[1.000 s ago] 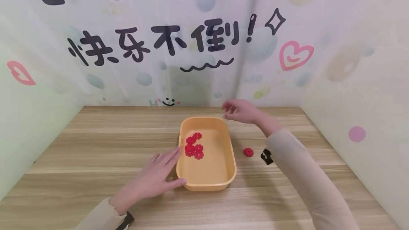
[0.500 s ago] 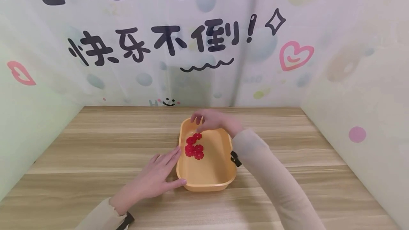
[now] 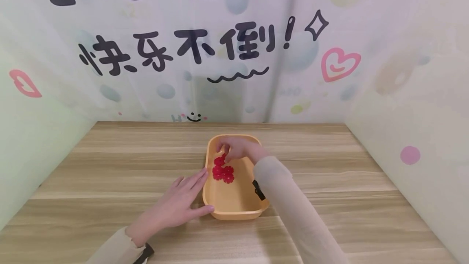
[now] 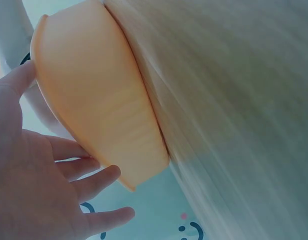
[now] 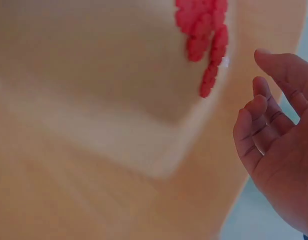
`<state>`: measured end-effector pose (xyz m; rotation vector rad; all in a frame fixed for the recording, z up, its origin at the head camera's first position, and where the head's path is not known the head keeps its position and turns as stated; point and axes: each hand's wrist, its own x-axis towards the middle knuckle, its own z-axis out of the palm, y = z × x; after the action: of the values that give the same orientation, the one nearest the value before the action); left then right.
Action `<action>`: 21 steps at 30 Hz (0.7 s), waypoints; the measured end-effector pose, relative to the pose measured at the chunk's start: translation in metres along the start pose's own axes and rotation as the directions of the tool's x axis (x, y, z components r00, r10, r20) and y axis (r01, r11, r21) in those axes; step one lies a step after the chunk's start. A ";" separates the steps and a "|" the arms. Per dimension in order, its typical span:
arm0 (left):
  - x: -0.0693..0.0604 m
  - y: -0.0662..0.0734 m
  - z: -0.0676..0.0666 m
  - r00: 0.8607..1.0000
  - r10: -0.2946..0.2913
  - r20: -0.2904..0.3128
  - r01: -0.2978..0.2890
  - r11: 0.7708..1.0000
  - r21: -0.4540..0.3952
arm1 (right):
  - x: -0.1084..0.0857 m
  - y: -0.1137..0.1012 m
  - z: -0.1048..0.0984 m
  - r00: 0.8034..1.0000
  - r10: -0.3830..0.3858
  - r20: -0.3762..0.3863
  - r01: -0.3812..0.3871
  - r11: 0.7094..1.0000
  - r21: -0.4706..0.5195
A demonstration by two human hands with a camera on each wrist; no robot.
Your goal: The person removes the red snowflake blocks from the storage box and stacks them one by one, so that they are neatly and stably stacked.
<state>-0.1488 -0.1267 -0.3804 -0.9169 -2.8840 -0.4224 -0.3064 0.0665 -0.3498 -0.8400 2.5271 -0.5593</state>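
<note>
An orange plastic bin [image 3: 238, 215] stands on the table with several red flower-shaped plastic pieces [image 3: 223, 173] along its left side. My left hand [image 3: 174, 203] touches the bin's left rim with thumb and fingers spread; the left wrist view shows this hand [image 4: 39, 185] beside the bin's outer wall [image 4: 94, 85]. Inside the bin's far end, my right hand [image 3: 239, 147] hovers at the farthest pieces, partly covering them. The right wrist view shows that hand [image 5: 289, 130] with loosely bent fingers and nothing between them, apart from the red pieces [image 5: 196, 30].
The wood-grain table [image 3: 128, 166] extends on both sides of the bin. A printed curtain [image 3: 227, 101] hangs behind it, and pale walls [image 3: 414, 105] enclose the sides. My right sleeve [image 3: 293, 203] crosses the bin's right rim.
My right hand has moved left from beyond the bin's far right corner, then down into it. The single red piece right of the bin is now hidden behind the arm. My left hand stays put.
</note>
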 end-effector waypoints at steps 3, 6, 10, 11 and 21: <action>0.000 0.000 0.000 1.000 -0.002 0.000 0.002 1.000 -0.001 | 0.001 0.004 0.006 1.000 0.024 -0.004 -0.025 1.000 -0.010; 0.000 0.000 0.000 1.000 -0.006 0.002 0.006 1.000 -0.009 | 0.003 0.007 0.012 0.999 0.048 -0.012 -0.048 0.999 0.002; 0.001 0.000 0.001 1.000 -0.013 0.006 0.013 1.000 -0.017 | 0.005 0.011 0.018 0.998 0.051 -0.040 -0.049 0.998 0.046; 0.001 0.000 0.001 1.000 -0.013 0.006 0.013 1.000 -0.019 | 0.005 0.012 0.019 0.998 0.047 -0.048 -0.044 0.997 0.059; 0.001 0.001 0.000 1.000 -0.012 0.014 0.013 1.000 -0.026 | 0.009 0.015 0.028 0.994 0.087 -0.061 -0.081 0.992 0.093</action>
<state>-0.1487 -0.1257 -0.3803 -0.9095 -2.9047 -0.4578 -0.3062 0.0655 -0.3826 -0.6901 2.5608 -0.6787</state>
